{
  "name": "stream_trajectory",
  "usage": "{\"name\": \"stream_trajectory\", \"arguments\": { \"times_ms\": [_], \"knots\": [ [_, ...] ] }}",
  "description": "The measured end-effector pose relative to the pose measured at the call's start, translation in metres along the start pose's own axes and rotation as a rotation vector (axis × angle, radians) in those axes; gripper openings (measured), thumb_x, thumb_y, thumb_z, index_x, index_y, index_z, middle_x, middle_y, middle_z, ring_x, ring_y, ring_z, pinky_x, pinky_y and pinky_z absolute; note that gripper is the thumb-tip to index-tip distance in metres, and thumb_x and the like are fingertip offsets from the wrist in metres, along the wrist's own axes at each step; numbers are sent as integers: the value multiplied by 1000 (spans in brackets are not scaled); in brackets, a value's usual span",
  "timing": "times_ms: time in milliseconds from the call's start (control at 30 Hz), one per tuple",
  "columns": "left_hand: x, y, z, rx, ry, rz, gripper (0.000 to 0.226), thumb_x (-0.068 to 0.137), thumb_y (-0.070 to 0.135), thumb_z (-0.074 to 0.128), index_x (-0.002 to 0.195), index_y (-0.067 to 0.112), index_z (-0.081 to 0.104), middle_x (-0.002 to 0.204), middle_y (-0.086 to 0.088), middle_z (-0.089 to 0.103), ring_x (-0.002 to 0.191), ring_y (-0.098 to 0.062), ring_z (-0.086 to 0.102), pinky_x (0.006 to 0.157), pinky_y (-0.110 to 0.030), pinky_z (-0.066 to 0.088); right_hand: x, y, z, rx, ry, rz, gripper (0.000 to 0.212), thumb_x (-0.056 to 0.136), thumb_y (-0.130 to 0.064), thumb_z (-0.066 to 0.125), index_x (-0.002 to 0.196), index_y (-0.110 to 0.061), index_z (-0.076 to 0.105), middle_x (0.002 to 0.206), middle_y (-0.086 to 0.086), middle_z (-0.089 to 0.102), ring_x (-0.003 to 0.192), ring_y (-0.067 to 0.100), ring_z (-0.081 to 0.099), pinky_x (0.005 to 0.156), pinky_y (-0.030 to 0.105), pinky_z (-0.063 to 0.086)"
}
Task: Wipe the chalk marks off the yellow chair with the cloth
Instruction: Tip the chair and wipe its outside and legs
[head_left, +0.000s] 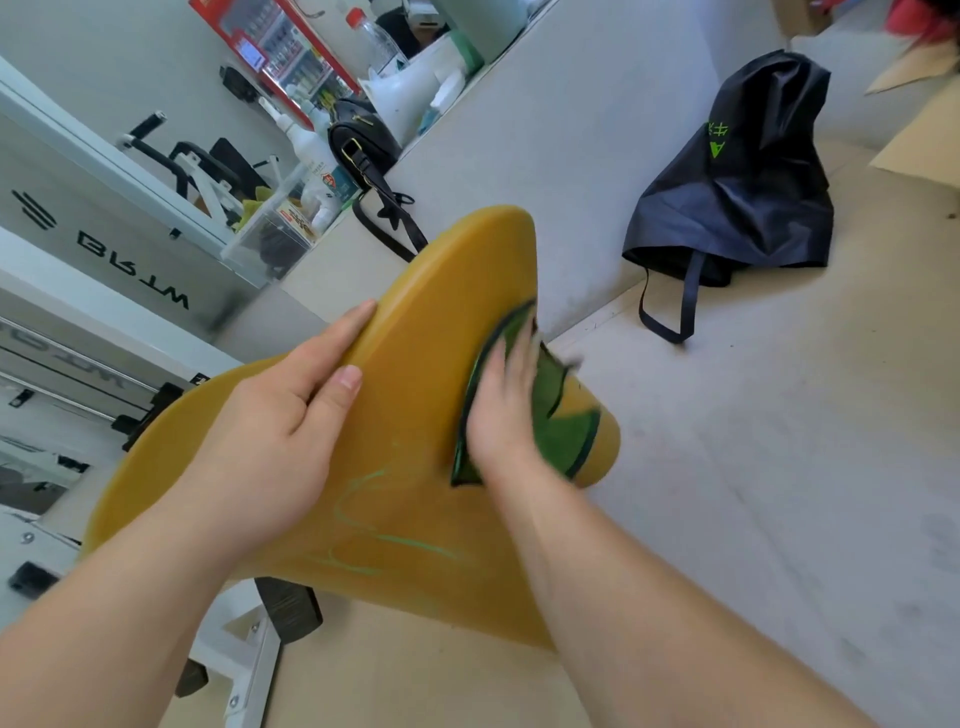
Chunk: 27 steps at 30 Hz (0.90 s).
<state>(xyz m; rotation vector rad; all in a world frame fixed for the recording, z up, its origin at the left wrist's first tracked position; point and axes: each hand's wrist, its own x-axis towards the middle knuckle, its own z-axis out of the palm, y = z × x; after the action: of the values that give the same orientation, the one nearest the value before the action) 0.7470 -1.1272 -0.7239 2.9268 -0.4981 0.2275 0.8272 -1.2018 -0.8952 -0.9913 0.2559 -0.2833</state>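
Note:
The yellow chair (415, 374) fills the middle of the head view, its seat and curved back tilted toward me. Green chalk marks (379, 525) run across the seat near its front edge. My left hand (280, 421) grips the chair's back edge, thumb on the front face and fingers behind. My right hand (506, 405) presses flat on a green cloth (563, 431) with a dark border, on the right part of the seat. That hand is blurred by motion. The cloth lies above and to the right of the chalk marks.
A dark blue bag (737, 176) with green print sits on the pale floor at the right. A low grey wall (545, 130) behind the chair holds a black handbag (363, 140), bottles and a clear box. White frames and glass panels stand at the left.

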Motion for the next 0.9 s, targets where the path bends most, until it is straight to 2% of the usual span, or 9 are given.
{"name": "stream_trajectory", "arguments": {
  "times_ms": [133,233,300,400,533,633,733,800,900],
  "knots": [
    [-1,0,0,18,18,6,45,101,40,40,140,62,35,134,34,43,115,9,41,78,-2,32,-87,46,26,-67,-113,-7,74,89,-72,16,147,-48,-24,166,-13,-26,148,-6,-14,128,37,2],
    [1,3,0,40,21,24,46,102,36,41,142,57,36,133,27,47,118,2,44,85,-8,34,-92,40,22,-128,-143,-22,69,88,-72,17,129,-61,-37,158,-22,-39,147,-3,-18,128,40,1],
    [4,10,1,52,31,35,46,102,34,42,144,54,38,135,25,47,124,-2,45,97,-20,35,-76,20,10,-160,-106,-104,66,92,-69,21,132,-66,-32,160,-23,-36,153,10,-20,128,46,-2],
    [18,25,5,63,68,46,45,103,30,45,145,46,42,138,20,51,128,-7,48,105,-30,37,-30,-26,-3,-207,-84,-225,70,94,-67,24,153,-57,-12,167,-16,-24,155,29,-19,124,50,-8],
    [51,51,12,82,82,72,43,102,28,46,144,38,47,135,10,60,123,-14,56,107,-39,43,24,-62,-18,-197,-76,-287,63,103,-57,27,159,-46,2,171,-10,-10,156,31,-16,122,54,-9],
    [79,64,17,118,55,98,43,102,31,44,145,37,46,133,7,62,120,-18,58,105,-43,45,41,-42,-39,-131,-87,-190,58,109,-49,23,162,-34,4,171,-7,-6,157,20,-9,127,45,-5],
    [98,70,21,99,47,84,44,102,33,44,145,35,46,134,4,60,121,-22,57,104,-47,46,25,2,-51,-134,-204,47,69,100,-70,10,160,-41,-7,171,-10,-5,157,12,-2,128,46,3],
    [105,72,23,73,48,63,44,102,33,44,145,34,46,141,6,56,126,-21,53,107,-48,44,5,35,-53,-323,-287,112,75,91,-79,1,157,-46,-11,171,-8,1,158,19,4,127,51,5],
    [108,75,25,64,53,55,44,102,32,44,146,33,46,146,8,50,132,-19,48,110,-41,39,-9,74,-59,-587,-296,152,62,104,-61,6,161,-38,-2,171,-8,-2,158,25,-1,126,52,3]
  ]
}}
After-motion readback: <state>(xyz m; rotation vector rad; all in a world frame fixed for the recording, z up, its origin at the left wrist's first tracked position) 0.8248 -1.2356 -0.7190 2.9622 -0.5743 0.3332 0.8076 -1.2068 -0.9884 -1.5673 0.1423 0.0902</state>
